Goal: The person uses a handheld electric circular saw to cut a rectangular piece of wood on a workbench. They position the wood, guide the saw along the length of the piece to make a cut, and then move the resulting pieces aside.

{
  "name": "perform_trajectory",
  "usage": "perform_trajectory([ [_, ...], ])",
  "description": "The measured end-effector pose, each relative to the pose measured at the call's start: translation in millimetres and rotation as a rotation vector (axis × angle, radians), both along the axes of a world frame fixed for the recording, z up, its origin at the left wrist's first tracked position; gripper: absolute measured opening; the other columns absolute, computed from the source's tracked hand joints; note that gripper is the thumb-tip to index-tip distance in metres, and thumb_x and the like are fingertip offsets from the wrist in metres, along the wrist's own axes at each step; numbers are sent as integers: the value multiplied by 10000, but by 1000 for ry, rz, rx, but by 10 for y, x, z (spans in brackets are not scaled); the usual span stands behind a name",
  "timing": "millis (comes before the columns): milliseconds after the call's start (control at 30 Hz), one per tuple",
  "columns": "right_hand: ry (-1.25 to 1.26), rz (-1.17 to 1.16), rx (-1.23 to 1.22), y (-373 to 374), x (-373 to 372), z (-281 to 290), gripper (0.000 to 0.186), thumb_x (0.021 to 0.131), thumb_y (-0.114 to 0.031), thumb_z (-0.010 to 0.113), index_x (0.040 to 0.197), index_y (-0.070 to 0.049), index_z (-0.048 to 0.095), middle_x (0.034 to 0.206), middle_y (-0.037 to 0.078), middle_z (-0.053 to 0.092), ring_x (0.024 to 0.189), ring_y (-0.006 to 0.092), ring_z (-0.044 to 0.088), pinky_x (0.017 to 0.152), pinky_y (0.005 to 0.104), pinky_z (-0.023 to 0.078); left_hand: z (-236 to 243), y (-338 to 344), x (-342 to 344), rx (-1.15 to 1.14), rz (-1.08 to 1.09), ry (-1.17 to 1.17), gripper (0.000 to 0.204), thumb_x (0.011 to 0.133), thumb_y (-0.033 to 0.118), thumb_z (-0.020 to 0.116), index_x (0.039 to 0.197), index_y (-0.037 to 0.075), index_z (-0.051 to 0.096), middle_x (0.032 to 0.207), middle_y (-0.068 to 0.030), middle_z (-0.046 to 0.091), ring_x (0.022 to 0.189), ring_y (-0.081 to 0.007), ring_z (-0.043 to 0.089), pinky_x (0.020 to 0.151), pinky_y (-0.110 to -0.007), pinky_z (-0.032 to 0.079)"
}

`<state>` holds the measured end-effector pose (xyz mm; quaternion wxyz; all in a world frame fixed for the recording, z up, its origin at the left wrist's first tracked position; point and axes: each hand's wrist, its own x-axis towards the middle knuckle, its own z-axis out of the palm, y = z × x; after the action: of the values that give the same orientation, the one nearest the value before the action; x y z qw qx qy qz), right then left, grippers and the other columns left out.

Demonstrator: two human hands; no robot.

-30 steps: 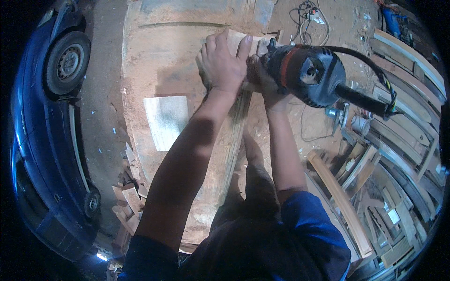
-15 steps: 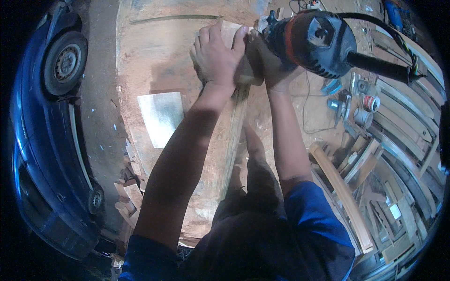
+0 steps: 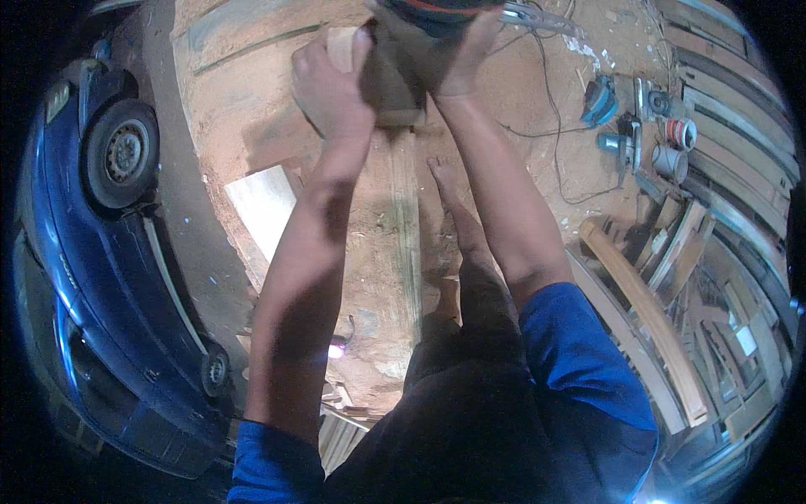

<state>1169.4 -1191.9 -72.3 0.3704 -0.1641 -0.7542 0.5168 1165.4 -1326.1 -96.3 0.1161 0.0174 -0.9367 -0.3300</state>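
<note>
At the upper middle, my left hand [image 3: 332, 92] is closed round the left side of a pale wood block [image 3: 342, 50], its thumb along the top. The near part of the block lies in shadow over a plank on the workbench [image 3: 369, 277]. My right hand [image 3: 460, 71] is beside the block, wrapped round a black corded power tool [image 3: 445, 13] with a red-orange band. The tool is cut off by the upper edge, and its working end is hidden. A flat pale board [image 3: 262, 206] lies on the bench beside my left forearm.
A blue car [image 3: 92, 277] stands along the left. To the right are a blue-and-black tool [image 3: 600, 101], cans [image 3: 670, 161] and a trailing cable [image 3: 558, 160] on the dusty ground. Stacked timber [image 3: 646, 319] fills the far right. My bare foot [image 3: 441, 170] is beside the bench.
Both hands have shifted left and farther up in the picture with the block and power tool. The tool has swung left and is now mostly out of view. The whole view has turned somewhat.
</note>
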Motion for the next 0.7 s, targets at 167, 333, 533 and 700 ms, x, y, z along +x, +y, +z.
perform_trajectory([
  [167,111,68,-455,325,248,110,627,778,-273,815,1290,-22,553,1160,107,633,1040,249,634,897,386,529,234,43,73,-38,-53,-53,661,987,503,630,1365,-38,588,1260,-287,574,1167,-412,584,1033,-457,460],
  [333,-205,94,-316,793,1452,-61,693,758,-135,869,1350,-25,524,1249,110,637,1122,242,637,960,393,553,515,122,375,-37,-4,-209,997,915,595,688,1483,-143,332,1441,-380,352,1374,-484,376,1135,-533,352],
  [533,-395,-57,-471,1105,2632,-235,784,713,-17,929,1376,-12,512,1295,123,648,1156,235,652,1001,399,572,647,394,482,-212,-81,-313,1251,703,607,872,1509,-144,279,1498,-399,296,1404,-530,328,1179,-553,307],
  [700,-299,-178,-499,1163,3042,-161,696,692,-107,967,1263,38,596,1155,112,705,1043,204,687,960,371,557,897,-40,495,-297,-599,-439,1084,716,298,891,1574,-14,307,1565,-293,313,1439,-541,299,1196,-601,275],
])
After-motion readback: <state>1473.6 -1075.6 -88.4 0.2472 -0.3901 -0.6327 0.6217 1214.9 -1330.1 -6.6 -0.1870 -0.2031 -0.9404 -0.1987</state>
